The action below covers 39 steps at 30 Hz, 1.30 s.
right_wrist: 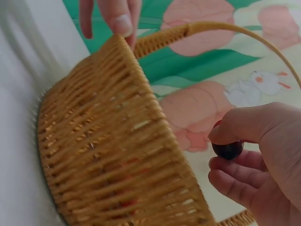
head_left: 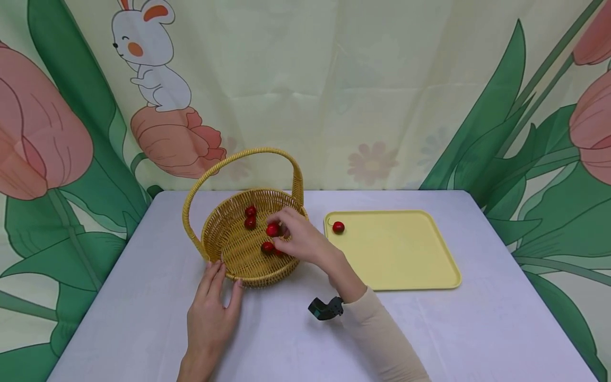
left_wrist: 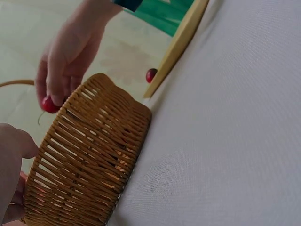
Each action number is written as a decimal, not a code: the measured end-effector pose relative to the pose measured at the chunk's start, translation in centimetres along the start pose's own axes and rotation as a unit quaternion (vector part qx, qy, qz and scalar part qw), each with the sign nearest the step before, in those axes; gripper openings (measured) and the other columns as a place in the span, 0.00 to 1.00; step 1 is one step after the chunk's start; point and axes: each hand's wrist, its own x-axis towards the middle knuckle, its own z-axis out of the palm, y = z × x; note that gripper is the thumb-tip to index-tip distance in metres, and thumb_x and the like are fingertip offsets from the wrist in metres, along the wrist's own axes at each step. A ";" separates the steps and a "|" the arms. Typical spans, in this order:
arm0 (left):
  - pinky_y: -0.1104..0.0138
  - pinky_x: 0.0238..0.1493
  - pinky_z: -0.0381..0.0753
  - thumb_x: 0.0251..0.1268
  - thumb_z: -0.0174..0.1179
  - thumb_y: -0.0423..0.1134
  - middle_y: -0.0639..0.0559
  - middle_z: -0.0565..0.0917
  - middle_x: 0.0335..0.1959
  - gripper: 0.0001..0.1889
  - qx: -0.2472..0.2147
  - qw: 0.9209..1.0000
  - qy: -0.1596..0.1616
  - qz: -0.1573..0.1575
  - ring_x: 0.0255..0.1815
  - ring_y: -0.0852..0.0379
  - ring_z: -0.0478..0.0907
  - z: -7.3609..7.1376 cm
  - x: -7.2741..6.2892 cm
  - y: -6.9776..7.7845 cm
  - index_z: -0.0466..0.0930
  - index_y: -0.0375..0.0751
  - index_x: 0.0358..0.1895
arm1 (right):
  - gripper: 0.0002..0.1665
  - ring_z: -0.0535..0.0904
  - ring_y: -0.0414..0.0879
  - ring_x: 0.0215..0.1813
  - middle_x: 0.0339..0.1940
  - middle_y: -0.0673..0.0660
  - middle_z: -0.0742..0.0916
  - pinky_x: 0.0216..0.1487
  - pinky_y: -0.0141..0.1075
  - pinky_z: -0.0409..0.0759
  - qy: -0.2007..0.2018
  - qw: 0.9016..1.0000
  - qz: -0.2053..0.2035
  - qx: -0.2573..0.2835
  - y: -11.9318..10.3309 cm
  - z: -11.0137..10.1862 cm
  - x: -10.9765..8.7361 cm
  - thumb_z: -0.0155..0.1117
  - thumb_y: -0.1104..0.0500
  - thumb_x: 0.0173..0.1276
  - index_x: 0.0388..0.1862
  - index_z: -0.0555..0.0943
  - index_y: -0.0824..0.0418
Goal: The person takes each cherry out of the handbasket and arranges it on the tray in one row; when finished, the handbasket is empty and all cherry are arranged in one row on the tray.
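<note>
My right hand [head_left: 303,236] pinches a dark red cherry [head_left: 273,229] between thumb and fingers, above the inside of a woven basket [head_left: 238,265]. A thin stem hangs from this cherry [left_wrist: 49,104] in the left wrist view. Several other cherries [head_left: 250,223] lie on the basket floor, some partly hidden by the right hand. My left hand [head_left: 210,313] rests against the basket's front left rim near the handle base, its fingers mostly straight and the thumb apart. One more cherry [head_left: 338,227] lies at the back left corner of a yellow tray [head_left: 396,254].
The basket's tall arched handle [head_left: 241,154] rises over its back. To the right of the basket, the tray lies flat on the white-covered table [head_left: 286,339]. A printed curtain [head_left: 382,95] hangs behind the table. A small black device [head_left: 326,308] sits at the right wrist.
</note>
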 end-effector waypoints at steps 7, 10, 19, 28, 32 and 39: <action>0.45 0.60 0.80 0.60 0.69 0.39 0.38 0.80 0.62 0.26 -0.003 1.000 0.003 -0.002 0.70 0.38 0.74 -0.1 0.0 0.2 0.79 0.26 0.59 | 0.22 0.78 0.45 0.42 0.48 0.53 0.81 0.46 0.42 0.86 0.041 0.999 0.009 0.021 1.2 -1.8 -1.0 0.65 0.66 0.65 0.58 0.77 0.61; 0.44 0.58 0.81 0.60 0.70 0.39 0.38 0.81 0.62 0.26 -0.006 1.000 0.007 0.004 0.69 0.38 0.74 -0.2 0.1 0.2 0.79 0.26 0.58 | 0.21 0.79 0.46 0.43 0.47 0.54 0.81 0.46 0.45 0.86 0.055 0.998 0.016 0.023 2.1 -2.8 -1.4 0.65 0.66 0.64 0.57 0.78 0.62; 0.46 0.59 0.80 0.60 0.69 0.39 0.38 0.81 0.61 0.26 -0.008 1.000 0.008 0.009 0.69 0.38 0.75 -0.2 0.0 0.1 0.79 0.26 0.59 | 0.21 0.82 0.51 0.46 0.49 0.59 0.82 0.48 0.46 0.86 0.082 0.991 0.102 0.020 6.2 -5.6 -2.7 0.66 0.66 0.63 0.56 0.77 0.64; 0.46 0.61 0.80 0.60 0.69 0.39 0.38 0.80 0.62 0.27 -0.007 1.000 0.001 0.000 0.70 0.38 0.74 -0.1 0.0 0.0 0.79 0.26 0.60 | 0.22 0.82 0.53 0.51 0.55 0.59 0.78 0.49 0.42 0.84 0.083 0.972 0.220 0.017 10.1 -6.7 -3.9 0.66 0.65 0.64 0.57 0.76 0.64; 0.46 0.61 0.79 0.60 0.69 0.39 0.39 0.80 0.63 0.27 -0.006 1.000 -0.002 -0.003 0.70 0.39 0.73 -0.1 0.0 0.0 0.79 0.26 0.60 | 0.23 0.80 0.54 0.52 0.56 0.60 0.77 0.53 0.44 0.82 0.079 0.966 0.248 0.012 11.1 -7.0 -4.5 0.65 0.65 0.64 0.58 0.75 0.64; 0.46 0.59 0.80 0.60 0.69 0.39 0.39 0.80 0.62 0.27 -0.008 1.000 0.002 0.001 0.70 0.38 0.74 -0.2 -0.1 0.1 0.79 0.26 0.60 | 0.22 0.77 0.56 0.50 0.55 0.64 0.78 0.54 0.45 0.80 0.063 0.959 0.276 -0.027 12.3 -7.0 -5.2 0.65 0.66 0.65 0.58 0.75 0.68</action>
